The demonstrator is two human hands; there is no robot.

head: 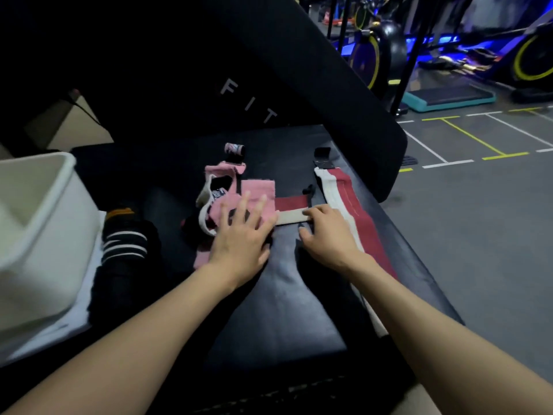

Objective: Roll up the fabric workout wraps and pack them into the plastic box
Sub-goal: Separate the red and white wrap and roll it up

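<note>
Red-and-white striped fabric workout wrap [347,205] lies stretched across a black padded desk [287,295], its folded end running leftward under both hands. Left hand [239,235] presses flat on a crumpled pink fabric wrap [254,193], fingers [254,205] spread and straight. Right hand [329,232] curls its fingers over the striped wrap's white edge, apparently pinning it to start a roll. A white rectangular plastic box [45,229] waits at the left edge, beside a dark wrap with white stripes [125,244]. A loose start risks a slack, lopsided roll that unwinds before packing. Overlapping pink and striped fabrics could also tangle or roll up together.
</note>
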